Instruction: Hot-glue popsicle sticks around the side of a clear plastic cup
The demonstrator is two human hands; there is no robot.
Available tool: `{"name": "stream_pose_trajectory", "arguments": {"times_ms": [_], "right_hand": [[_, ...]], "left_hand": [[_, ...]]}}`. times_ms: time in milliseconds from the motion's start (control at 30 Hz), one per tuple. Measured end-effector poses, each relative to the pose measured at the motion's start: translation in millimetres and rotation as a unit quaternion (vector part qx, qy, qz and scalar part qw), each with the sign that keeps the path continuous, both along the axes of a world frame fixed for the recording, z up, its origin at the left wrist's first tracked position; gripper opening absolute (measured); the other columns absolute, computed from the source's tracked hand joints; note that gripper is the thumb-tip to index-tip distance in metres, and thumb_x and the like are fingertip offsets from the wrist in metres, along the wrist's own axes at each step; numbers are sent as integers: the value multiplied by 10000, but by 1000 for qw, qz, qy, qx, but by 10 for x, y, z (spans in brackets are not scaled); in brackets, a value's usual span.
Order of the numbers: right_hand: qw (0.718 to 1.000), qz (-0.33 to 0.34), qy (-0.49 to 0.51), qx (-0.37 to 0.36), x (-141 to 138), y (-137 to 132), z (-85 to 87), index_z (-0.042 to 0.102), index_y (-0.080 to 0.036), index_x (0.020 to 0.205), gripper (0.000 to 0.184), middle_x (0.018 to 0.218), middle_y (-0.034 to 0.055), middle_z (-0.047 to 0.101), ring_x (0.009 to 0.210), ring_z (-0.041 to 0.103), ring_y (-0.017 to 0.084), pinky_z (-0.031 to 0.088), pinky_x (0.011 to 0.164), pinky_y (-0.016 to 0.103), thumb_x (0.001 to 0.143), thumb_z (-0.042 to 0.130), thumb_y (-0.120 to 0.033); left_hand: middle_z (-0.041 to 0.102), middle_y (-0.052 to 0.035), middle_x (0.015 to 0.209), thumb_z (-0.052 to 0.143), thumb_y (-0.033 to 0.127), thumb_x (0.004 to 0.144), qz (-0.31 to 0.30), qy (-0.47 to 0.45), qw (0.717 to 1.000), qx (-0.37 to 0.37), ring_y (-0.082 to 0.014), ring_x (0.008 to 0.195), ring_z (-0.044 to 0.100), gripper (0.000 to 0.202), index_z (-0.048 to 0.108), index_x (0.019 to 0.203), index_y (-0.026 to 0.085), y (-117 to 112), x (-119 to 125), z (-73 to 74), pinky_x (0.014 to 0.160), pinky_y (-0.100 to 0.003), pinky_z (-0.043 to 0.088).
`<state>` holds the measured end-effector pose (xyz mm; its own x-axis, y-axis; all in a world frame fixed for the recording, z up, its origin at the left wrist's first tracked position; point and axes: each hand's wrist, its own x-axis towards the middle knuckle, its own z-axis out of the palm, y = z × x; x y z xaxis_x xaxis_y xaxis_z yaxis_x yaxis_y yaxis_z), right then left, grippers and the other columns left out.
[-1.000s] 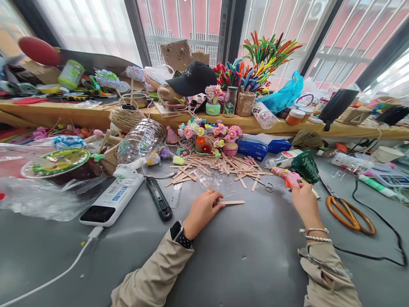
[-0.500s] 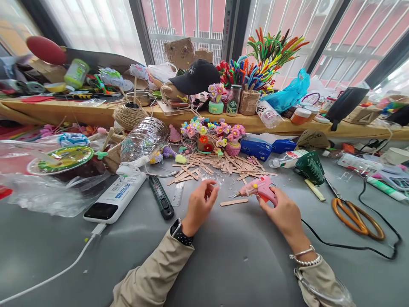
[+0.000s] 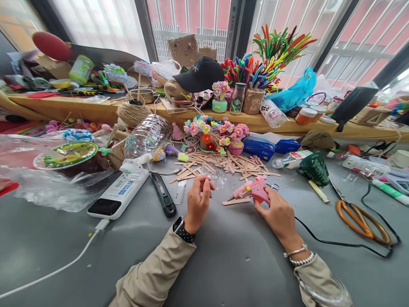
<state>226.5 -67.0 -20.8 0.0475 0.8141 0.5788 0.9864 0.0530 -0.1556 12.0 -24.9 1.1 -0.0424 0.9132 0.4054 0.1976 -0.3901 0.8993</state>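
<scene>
My right hand [image 3: 277, 216] is wrapped around the handle of a pink hot glue gun [image 3: 252, 189], whose nozzle points left. The nozzle tip is over the left end of a single wooden craft stick [image 3: 238, 202] lying on the grey table; I cannot tell whether they touch. Left of that stick, my left hand [image 3: 198, 202] is raised with its fingers loosely curved and nothing visible in them. Behind both hands lies a loose pile of craft sticks [image 3: 228, 164]. From under the right wrist, a black cord [image 3: 338, 245] runs off to the right.
On the left are a green utility knife [image 3: 163, 196], a clear ruler [image 3: 180, 192] and a white power bank [image 3: 118, 194] on a cable. Orange-handled scissors [image 3: 361, 219] lie right, near a green paper piece [image 3: 315, 167]. Fuzzy flower crafts [image 3: 220, 133] stand behind the sticks.
The glue gun has moved slightly left and down, its nozzle now over the stick's left end. My left hand's fingers have drawn closer together. The whole view has shifted slightly.
</scene>
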Motion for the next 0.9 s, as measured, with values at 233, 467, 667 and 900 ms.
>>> {"name": "stream_pose_trajectory", "arguments": {"times_ms": [233, 467, 667, 900], "right_hand": [[1000, 0, 2, -4, -6, 3, -7, 512, -146, 971, 316, 826, 83, 625, 715, 594, 192, 438, 615, 277, 758, 459, -374], [1000, 16, -8, -1, -9, 11, -26, 509, -148, 982, 322, 839, 92, 626, 729, 596, 198, 442, 618, 282, 772, 441, -382], [999, 31, -34, 16, -8, 19, -37, 517, -121, 959, 314, 830, 99, 626, 722, 594, 189, 447, 609, 272, 784, 438, -369], [999, 38, -34, 12, -17, 16, -29, 516, -142, 981, 306, 861, 109, 622, 728, 590, 188, 447, 624, 280, 797, 423, -368]], "left_hand": [[519, 30, 663, 321, 345, 870, -11, -21, 1000, -9, -67, 485, 480, 199, 437, 868, 183, 25, -8, -15, 524, -205, 404], [526, 31, 661, 316, 349, 867, -18, -3, 1000, -16, -64, 480, 479, 205, 433, 853, 182, 34, -7, 0, 518, -202, 406], [534, 25, 657, 316, 344, 866, -31, 4, 999, -27, -67, 477, 481, 203, 434, 846, 180, 34, -9, 9, 509, -202, 407], [534, 18, 659, 316, 366, 862, -45, 16, 998, -39, -77, 491, 489, 223, 440, 851, 181, 34, -13, -1, 520, -210, 407]]}}
